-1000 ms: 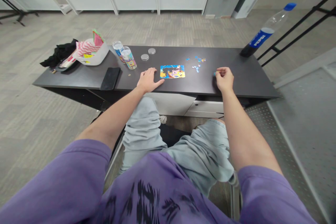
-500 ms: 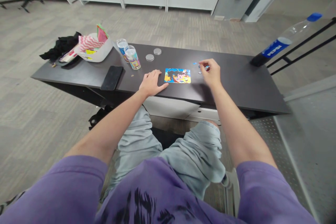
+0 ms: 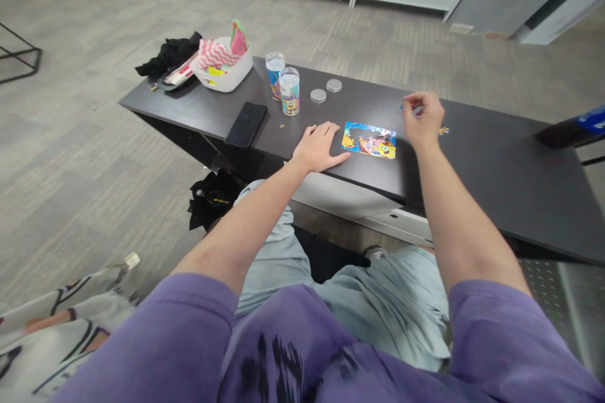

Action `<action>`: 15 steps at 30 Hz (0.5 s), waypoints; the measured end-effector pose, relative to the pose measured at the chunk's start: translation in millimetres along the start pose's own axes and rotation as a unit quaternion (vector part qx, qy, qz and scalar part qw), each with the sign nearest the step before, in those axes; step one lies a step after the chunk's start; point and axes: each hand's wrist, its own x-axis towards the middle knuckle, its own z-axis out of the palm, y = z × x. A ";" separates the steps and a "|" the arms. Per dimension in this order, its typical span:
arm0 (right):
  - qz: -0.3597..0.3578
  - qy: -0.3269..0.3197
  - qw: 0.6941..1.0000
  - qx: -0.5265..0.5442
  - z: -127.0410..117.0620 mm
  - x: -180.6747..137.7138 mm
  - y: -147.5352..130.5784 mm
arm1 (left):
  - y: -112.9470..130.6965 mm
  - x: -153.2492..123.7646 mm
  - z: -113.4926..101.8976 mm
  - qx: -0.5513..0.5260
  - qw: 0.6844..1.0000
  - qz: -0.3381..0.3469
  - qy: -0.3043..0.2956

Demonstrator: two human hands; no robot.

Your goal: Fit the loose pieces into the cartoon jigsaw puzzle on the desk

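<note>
Right hand (image 3: 423, 116) has moved from the near edge of the table (image 3: 496, 164) to beyond the puzzle (image 3: 369, 140). Left hand (image 3: 321, 146) unchanged.

Well left of the left fingers (image 3: 326, 132), at the far table end: a white basket (image 3: 222, 72). Closer to those fingers: a dark phone (image 3: 246, 124), two printed cups (image 3: 285, 83) and two round lids (image 3: 326, 90). The left fingers lie flat and slightly spread on the table, thumb just beside the puzzle's left edge. The puzzle lies flat between the two hands. The right fingers (image 3: 416, 101) are raised past its far right corner and drawn together, pinching a small bluish piece (image 3: 403, 106) that is barely visible. Just right of them: loose pieces (image 3: 443, 131). Well right: a bottle (image 3: 574, 129), cut by the frame.
</note>
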 end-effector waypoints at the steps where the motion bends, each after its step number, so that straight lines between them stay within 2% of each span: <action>1: 0.014 0.013 1.000 -0.008 -2.1 -1.7 1.6 | 1.2 -0.1 -0.5 0.004 1.000 0.000 -0.001; 8: 0.051 0.056 0.996 -0.045 -16.7 -6.0 13.0 | 6.4 -1.9 -3.5 0.022 1.000 -0.009 -0.007; 15: 0.026 0.053 0.998 -0.022 -8.2 -0.8 38.6 | 5.1 -2.8 -8.8 0.035 0.999 -0.020 -0.010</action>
